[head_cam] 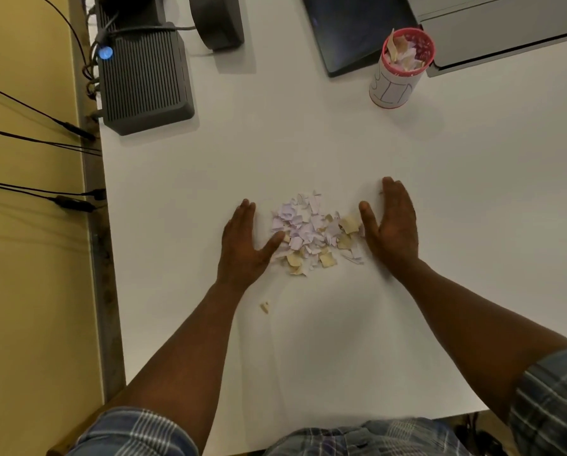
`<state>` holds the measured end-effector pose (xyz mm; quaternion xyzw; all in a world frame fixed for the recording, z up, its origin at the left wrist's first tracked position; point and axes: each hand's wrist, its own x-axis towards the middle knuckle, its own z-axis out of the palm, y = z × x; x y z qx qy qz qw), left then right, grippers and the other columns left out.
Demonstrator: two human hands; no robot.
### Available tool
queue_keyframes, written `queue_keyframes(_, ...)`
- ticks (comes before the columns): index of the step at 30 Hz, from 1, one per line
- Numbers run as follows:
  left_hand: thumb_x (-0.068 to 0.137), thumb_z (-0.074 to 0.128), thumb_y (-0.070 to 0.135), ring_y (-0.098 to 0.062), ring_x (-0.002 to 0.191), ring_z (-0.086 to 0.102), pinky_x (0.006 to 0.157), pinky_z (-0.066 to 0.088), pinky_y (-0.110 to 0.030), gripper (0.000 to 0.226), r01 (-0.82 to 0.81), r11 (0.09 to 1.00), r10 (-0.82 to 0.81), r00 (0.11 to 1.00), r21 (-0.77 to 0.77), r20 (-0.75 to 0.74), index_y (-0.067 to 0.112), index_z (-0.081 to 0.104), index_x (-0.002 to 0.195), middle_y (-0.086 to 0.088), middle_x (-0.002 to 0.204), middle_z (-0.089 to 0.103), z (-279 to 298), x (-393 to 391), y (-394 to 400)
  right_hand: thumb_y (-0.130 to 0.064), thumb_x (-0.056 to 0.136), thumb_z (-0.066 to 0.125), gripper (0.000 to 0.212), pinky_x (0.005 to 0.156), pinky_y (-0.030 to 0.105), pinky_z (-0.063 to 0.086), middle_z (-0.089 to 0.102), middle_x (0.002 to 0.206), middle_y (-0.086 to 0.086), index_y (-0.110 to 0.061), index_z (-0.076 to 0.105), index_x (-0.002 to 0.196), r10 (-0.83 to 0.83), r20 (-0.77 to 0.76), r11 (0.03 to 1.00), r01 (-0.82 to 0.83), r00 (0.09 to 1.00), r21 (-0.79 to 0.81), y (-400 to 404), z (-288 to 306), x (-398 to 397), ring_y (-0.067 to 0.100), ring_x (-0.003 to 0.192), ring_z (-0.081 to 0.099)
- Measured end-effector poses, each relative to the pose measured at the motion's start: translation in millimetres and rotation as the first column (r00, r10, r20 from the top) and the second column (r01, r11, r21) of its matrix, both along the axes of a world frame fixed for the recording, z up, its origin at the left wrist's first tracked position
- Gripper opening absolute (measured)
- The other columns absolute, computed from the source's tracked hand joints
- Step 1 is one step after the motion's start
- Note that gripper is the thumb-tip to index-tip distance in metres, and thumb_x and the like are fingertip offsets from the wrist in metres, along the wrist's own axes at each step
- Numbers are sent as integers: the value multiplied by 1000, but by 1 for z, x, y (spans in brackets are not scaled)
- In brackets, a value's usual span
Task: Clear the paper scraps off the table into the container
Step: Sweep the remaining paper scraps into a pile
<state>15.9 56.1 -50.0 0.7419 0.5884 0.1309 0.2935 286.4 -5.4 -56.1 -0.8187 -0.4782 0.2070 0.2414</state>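
A pile of pale purple and tan paper scraps (313, 230) lies on the white table (308, 149). My left hand (244, 246) rests flat on the table at the pile's left edge, thumb touching the scraps. My right hand (392, 227) stands on its edge at the pile's right side, fingers together, thumb against the scraps. Neither hand holds anything. One stray tan scrap (264, 307) lies apart, near my left wrist. The container (399, 72), a white cup with a pink rim, stands at the far right and holds several scraps.
A dark grey ribbed box (144, 77) with cables sits at the far left. A round dark object (218, 21), a black laptop (351, 31) and a grey device (506, 31) line the far edge. The table's left edge borders a yellow wall.
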Motion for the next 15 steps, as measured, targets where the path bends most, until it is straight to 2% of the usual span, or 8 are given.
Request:
queue_keyframes(3,86,36,68,-18,146,18,118,19,-46,81,17,1000,-17,1000,16,-23,13,30,146,-5,156,25,-6,2,7,-60,94,26,74,118,39,16,23,157,7,-13,19,150,159,49,986,-156,986,-53,2,-1,-8,21,145,15)
queue_keyframes(8,89,30,61,-17,148,5,121,8,-40,78,188,981,-192,977,-51,-92,16,15,150,-3,160,12,-4,28,-10,-60,93,22,74,119,36,12,18,158,5,-14,16,151,374,10,924,-371,928,-91,2,2,-42,18,146,11)
queue_keyframes(12,90,24,56,-16,148,7,121,12,-39,74,274,959,-278,959,-78,-46,15,15,150,-4,159,15,0,39,-39,-59,95,26,71,119,36,15,25,156,6,-14,21,150,467,-38,880,-469,883,-76,-10,5,-66,18,145,18)
queue_keyframes(15,93,36,48,-15,147,14,119,20,-42,68,240,970,-240,971,-47,15,14,18,149,-5,158,21,7,33,-55,-57,95,33,69,117,35,20,28,155,5,-16,23,149,471,-68,879,-474,880,-55,-23,12,-69,18,143,23)
